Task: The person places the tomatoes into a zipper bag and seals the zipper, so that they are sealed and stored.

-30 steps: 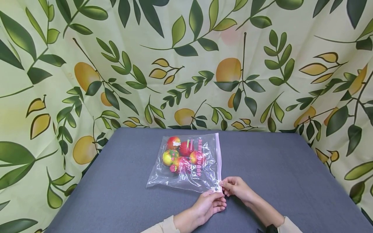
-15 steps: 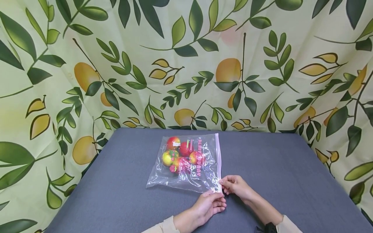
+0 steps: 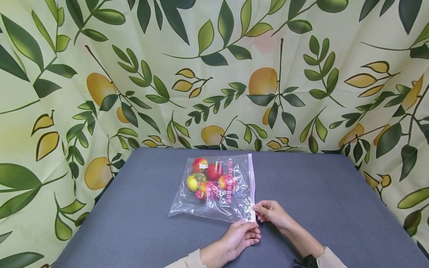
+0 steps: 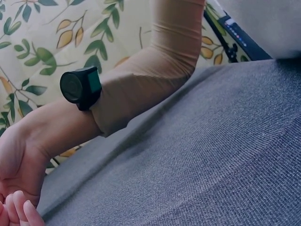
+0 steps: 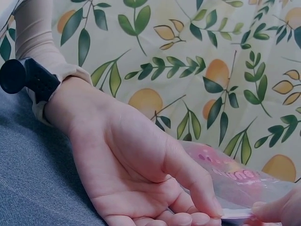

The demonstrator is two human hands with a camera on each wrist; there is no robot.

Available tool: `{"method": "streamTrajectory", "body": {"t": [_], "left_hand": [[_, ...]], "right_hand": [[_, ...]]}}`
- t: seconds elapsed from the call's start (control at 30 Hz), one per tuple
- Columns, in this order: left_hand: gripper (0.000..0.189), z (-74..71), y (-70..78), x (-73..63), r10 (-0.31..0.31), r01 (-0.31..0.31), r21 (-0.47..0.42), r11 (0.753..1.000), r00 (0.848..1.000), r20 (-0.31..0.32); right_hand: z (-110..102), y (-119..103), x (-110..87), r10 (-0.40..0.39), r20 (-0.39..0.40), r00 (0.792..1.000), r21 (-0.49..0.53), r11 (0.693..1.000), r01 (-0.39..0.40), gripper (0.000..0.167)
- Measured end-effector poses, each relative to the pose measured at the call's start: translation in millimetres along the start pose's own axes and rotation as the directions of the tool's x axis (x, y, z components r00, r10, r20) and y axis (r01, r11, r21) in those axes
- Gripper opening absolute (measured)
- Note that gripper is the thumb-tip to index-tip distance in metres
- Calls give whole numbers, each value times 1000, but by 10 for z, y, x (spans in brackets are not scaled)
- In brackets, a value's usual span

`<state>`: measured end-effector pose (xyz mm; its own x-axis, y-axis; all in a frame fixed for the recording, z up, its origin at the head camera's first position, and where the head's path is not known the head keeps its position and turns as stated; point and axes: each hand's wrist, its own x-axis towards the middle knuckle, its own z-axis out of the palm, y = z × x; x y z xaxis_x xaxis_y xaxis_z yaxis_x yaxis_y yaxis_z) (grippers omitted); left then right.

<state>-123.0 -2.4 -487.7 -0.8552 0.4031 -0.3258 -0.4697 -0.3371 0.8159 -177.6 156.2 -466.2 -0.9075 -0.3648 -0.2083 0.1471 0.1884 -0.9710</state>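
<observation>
A clear zip bag (image 3: 187, 203) with pink lettering lies flat on the dark grey table, holding several red and yellow apples (image 3: 196, 182). Its pale pink zip strip (image 3: 251, 178) runs down the right side. My left hand (image 3: 232, 240) pinches the strip's near corner between thumb and fingers. Just beyond it, my right hand (image 3: 272, 216) pinches the same strip from the right. In the right wrist view the left hand (image 5: 136, 160) shows its palm, with the thumb tip at the strip, and the right hand's thumb (image 5: 277, 209) is at the frame's edge.
The grey table (image 3: 318, 190) extends to both sides of the bag. A cloth with a leaf and fruit print (image 3: 214, 93) hangs behind and along the sides. A black wrist camera (image 4: 80, 87) sits on the right forearm.
My right hand has slid slightly away from me along the zip strip. The left hand and the bag have stayed in place.
</observation>
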Motion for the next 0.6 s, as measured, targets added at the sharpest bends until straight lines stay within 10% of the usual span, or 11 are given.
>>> {"method": "streamTrajectory", "body": {"t": [0.6], "left_hand": [[9,5,-3,-6,-5,5,10,1000,1000,-1]], "right_hand": [[-29,11,46,-3,-12,1000,8,1000,3,17]]}}
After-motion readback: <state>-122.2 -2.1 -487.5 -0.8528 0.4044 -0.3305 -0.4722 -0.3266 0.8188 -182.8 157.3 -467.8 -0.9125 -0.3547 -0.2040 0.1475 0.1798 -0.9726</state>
